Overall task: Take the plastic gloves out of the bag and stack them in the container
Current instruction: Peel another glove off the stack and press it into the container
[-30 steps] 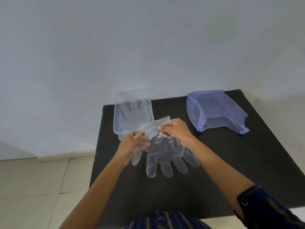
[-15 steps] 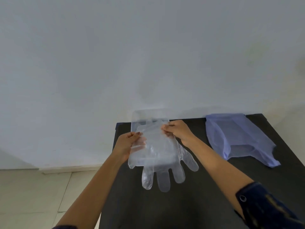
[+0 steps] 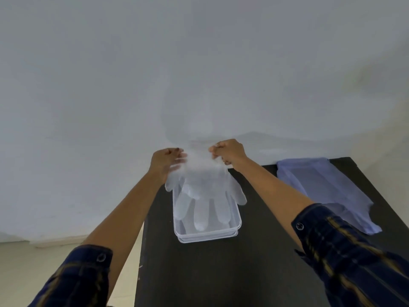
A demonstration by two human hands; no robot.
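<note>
A clear plastic glove hangs spread out above the clear rectangular container, its fingers pointing toward me and dipping inside. My left hand pinches the cuff's left corner. My right hand pinches the right corner. Both hands are over the container's far end, near the wall. Whether more gloves lie in the container under this one is hard to tell through the clear plastic. A pale blue plastic bag lies flat on the table to the right.
The black table stands against a white wall. Its left edge runs just left of the container, with a tiled floor below. My dark plaid sleeves reach in from the bottom corners.
Both hands have carried the glove away from me, from above the table's middle to over the container. Its fingers now dip inside. The view has shifted toward the container.
</note>
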